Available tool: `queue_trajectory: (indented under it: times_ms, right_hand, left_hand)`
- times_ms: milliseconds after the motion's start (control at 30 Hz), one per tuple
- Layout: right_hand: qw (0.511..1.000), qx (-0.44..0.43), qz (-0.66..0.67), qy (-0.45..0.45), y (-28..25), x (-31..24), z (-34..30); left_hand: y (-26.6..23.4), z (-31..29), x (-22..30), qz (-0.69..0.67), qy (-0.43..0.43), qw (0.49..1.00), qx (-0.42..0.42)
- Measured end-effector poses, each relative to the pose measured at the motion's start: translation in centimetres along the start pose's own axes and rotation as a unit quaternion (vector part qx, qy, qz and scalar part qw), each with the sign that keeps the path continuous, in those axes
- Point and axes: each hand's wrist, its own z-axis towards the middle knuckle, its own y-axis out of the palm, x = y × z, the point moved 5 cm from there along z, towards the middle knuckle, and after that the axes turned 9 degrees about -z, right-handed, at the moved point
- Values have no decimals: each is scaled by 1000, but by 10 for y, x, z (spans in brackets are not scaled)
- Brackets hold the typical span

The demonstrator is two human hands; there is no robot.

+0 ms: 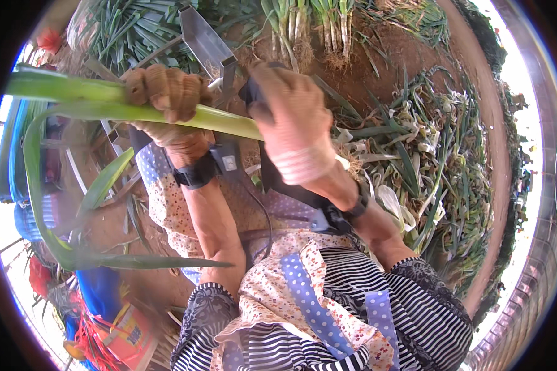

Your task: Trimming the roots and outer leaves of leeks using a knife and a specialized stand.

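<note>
A large green onion (229,122) lies almost level across the upper middle. Its leafy tops reach to the left edge, and one long leaf bends down and back below. My left hand (167,96), in a brown-stained glove, is wrapped round the stalk. At the pale end, my right hand (294,123), also gloved, has its fingers curled over the stalk; motion blurs it, and the root end is hidden behind it. Both wrists carry dark straps. Below them a flowered apron (266,266) covers my lap.
Stripped leaves and skins (439,179) lie heaped on the right. Rooted green onion bundles (331,28) stand at the far side, near a metal trough (205,43) and piled green tops (130,37). At lower left are a blue container (99,290), red strings (90,331) and an orange box (130,337).
</note>
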Motion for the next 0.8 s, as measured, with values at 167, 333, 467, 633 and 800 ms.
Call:
queue_trajectory:
  times_ms: [167,333,467,633,800]
  right_hand:
    - [977,-67,-191,69,60,83,31]
    - [962,-145,-141,186,28,81,23]
    - [999,-37,39,-7,11,18,15]
    - [994,-110,27,2,85,115,-28]
    - [954,-111,233,155,-2,116,-33]
  left_hand:
    - [30,8,-41,-19,-41,995,-89]
    - [35,6,-46,-15,-45,993,-108]
    - [36,1,-60,-13,-47,997,-54]
    - [32,7,-44,32,-36,999,17]
    - [5,11,6,95,10,989,111]
